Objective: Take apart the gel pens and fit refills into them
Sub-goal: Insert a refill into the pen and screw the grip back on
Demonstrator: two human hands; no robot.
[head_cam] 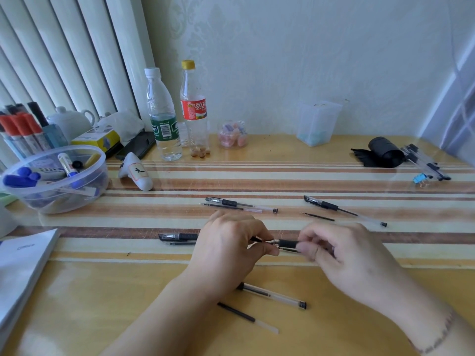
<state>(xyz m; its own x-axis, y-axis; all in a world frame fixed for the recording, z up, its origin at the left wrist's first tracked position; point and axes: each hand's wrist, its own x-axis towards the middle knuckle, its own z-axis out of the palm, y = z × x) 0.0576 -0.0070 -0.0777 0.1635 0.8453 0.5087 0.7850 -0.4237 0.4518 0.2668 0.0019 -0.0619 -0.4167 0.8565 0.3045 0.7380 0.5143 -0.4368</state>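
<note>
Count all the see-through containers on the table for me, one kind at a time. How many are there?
Bottles: 2, the white-capped bottle and the yellow-capped bottle
Small round jar: 1
Tall clear box: 1
Big round bowl: 1
Total: 5

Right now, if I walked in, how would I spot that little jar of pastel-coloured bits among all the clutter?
Start at the two plastic bottles standing at the back of the table, one white-capped, one yellow-capped with a red label. Just right of the red-labelled one sits the small clear jar. It alone is squat and round, filled with pink and lilac pieces, unlike the taller frosted container further right.
</note>
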